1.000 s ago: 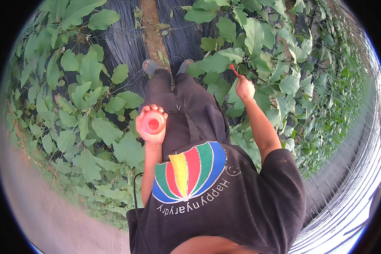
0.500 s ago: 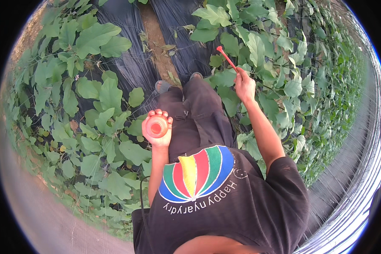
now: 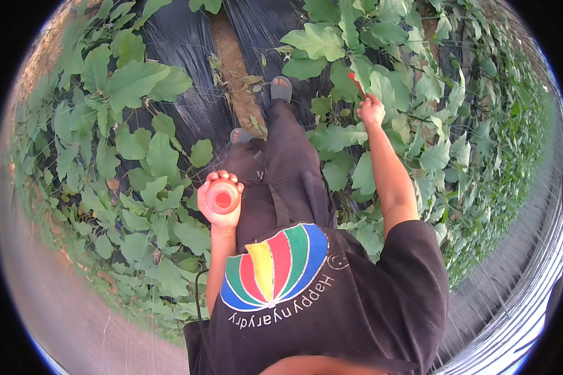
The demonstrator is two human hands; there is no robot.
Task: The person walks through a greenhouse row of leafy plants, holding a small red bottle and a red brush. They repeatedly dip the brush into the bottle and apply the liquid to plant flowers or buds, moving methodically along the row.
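My left hand (image 3: 221, 219) is wrapped round a small translucent bottle (image 3: 233, 197) with a round open mouth and something red showing inside. It is held at thigh height, mouth upward. Out to the right, my right hand (image 3: 371, 111) grips a slim red stick (image 3: 356, 80). Broad green leaves (image 3: 381, 91) surround the stick's far end and partly hide it. The fingers of my right hand are closed on its near end, right beside the foliage.
Leafy plants (image 3: 159, 156) line the left side, with another dense row (image 3: 444, 153) on the right. Black plastic sheeting (image 3: 178, 44) covers the ground on both sides of a bare soil strip (image 3: 231, 56). Thin strings run among the plants. My sandalled feet (image 3: 281, 89) stand between the rows.
My right hand has moved slightly up and right, taking the stick's tip in among the leaves. One foot has stepped forward. The bottle has shifted slightly left and down in view.
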